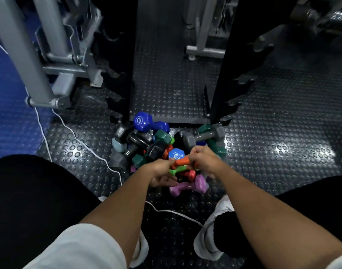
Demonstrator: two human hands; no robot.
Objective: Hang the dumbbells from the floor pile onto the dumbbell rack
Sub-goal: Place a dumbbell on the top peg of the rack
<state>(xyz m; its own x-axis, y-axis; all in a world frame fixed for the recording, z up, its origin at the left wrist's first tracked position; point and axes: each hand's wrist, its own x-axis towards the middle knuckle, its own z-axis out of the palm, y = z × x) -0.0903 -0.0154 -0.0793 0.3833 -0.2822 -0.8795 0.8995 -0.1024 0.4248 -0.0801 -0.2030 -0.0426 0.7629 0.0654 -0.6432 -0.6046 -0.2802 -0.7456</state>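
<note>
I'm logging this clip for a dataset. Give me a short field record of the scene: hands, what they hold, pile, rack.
left hand: reaching into the pile, fingers at the orange dumbbell
right hand: grips the orange dumbbell's handle
pile: mixed-colour dumbbells heaped on the studded floor
top of pile: blue dumbbell, grey dumbbell
near edge: purple dumbbell
rack: black rack behind the pile, visible hooks bare

White cable [77, 137] across studded rubber floor [282, 133], grey machine frame [55, 61] at left, blue mat [9, 113].
</note>
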